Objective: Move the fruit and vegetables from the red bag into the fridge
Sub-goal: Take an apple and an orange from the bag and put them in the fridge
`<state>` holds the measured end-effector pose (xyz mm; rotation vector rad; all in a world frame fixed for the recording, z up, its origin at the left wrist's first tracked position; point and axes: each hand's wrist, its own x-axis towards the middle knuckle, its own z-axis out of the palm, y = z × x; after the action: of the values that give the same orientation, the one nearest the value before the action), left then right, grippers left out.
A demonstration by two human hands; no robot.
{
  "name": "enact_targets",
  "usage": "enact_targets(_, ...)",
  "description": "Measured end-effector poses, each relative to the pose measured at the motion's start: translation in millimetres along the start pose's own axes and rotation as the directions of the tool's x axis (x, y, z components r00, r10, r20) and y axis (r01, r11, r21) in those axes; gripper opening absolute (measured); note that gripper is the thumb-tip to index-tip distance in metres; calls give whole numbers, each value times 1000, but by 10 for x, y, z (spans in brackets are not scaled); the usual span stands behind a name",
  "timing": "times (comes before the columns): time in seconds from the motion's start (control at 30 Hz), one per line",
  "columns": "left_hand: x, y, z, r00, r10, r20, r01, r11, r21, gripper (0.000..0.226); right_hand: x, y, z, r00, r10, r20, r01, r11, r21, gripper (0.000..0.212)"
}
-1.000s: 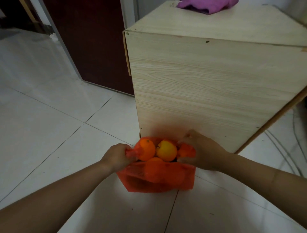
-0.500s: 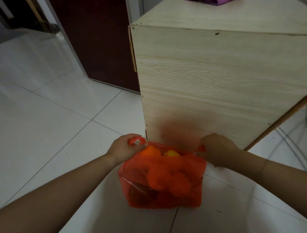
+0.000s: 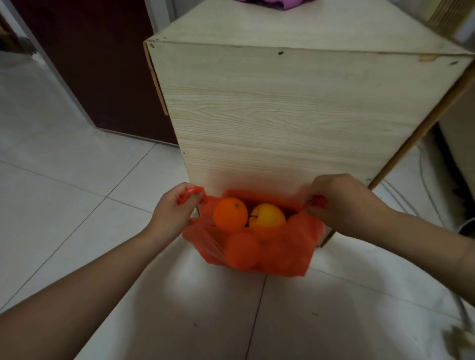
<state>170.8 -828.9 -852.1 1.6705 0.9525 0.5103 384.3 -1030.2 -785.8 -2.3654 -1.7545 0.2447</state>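
A red plastic bag (image 3: 267, 251) hangs over the white tiled floor, just in front of a pale wooden cabinet (image 3: 295, 110). My left hand (image 3: 173, 215) grips its left handle and my right hand (image 3: 341, 203) grips its right handle, so the mouth is pulled wide. An orange fruit (image 3: 230, 213) and a yellow fruit (image 3: 268, 215) show at the top. More round shapes bulge through the plastic below them. No fridge is in view.
A purple cloth (image 3: 277, 2) lies on the cabinet top. A dark red door (image 3: 97, 64) stands behind to the left. White cables (image 3: 424, 197) run along the floor at the right, beside the cabinet's edge.
The bag's mouth has been pulled wider apart between my hands, and both fruits at the top show more fully. The view has shifted a little.
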Motion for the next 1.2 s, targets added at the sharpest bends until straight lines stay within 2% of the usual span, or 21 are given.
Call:
enact_targets(0.07,17,-89,46,998,-55,15,55,998,16,10,-19,12,85,998,-1,59,3,999,-39,10)
enact_targets(0.17,-12,-248,99,996,-84,19,79,976,202,30,-42,53,292,986,16,168,-5,998,-66,11)
enact_targets(0.27,-49,-305,119,996,-67,52,46,942,332,44,-21,92,397,979,9,203,2,998,-55,13)
enact_targets(0.33,-52,-339,116,996,-33,81,2,935,355,33,12,88,424,976,8,216,1,999,-45,12)
enact_targets(0.43,-36,-408,113,987,88,138,-144,869,474,10,56,69,443,967,19,254,-5,998,-56,23)
enact_targets(0.47,-39,-434,113,977,125,172,-197,840,506,14,67,67,446,965,21,262,-6,998,-57,25)
enact_targets(0.57,-57,-495,103,918,219,330,-379,729,570,49,98,61,472,961,32,274,-14,998,-68,31)
enact_targets(0.63,-76,-527,120,884,203,422,-446,639,627,60,116,54,503,958,46,285,-21,996,-88,39)
enact_targets(0.73,-81,-561,176,876,93,473,-436,568,698,73,129,62,592,958,39,285,-10,995,-101,50)
enact_targets(0.93,-85,-563,155,897,97,432,-415,523,745,95,107,74,579,951,11,308,15,997,-80,63)
enact_targets(1.07,-9,-406,114,915,233,328,-402,516,756,81,214,-28,222,985,-52,163,72,991,-115,55)
enact_targets(1.13,32,-337,143,891,338,304,-445,518,731,67,281,-106,121,992,-94,82,103,989,-110,49)
enact_targets(1.2,66,-315,204,837,423,346,-531,477,701,56,332,-182,152,989,-134,61,139,987,-76,47)
